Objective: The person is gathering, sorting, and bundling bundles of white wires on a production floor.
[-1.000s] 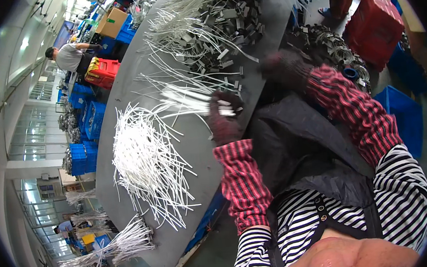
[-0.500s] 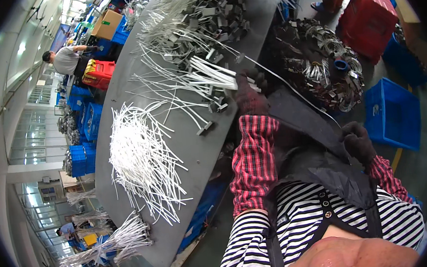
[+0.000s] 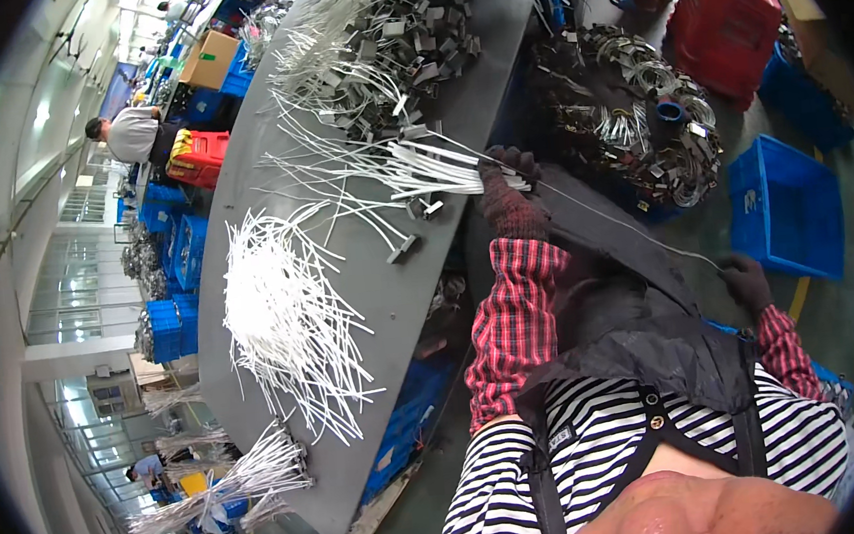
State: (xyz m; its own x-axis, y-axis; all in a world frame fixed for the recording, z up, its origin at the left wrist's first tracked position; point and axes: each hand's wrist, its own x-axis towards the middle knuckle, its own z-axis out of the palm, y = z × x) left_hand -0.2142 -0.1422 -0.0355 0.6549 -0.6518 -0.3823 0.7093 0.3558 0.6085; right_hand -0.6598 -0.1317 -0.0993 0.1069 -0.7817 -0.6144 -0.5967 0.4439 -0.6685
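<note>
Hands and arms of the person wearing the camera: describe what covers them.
Both the left hand and the right hand wear dark knit gloves. Over each forearm sits a red-and-black plaid sleeve cover, gathered at wrist and elbow. Above those, a black-and-white striped shirt shows, under a dark apron with straps.

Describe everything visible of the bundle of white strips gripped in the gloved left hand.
The bundle of thin white strips looks like stiff plastic or coated wire. It lies almost level over the grey table, its near ends gathered in the dark-gloved left hand, its far ends fanning apart leftward. One long thin strand runs from that hand to the dark-gloved right hand.
</note>
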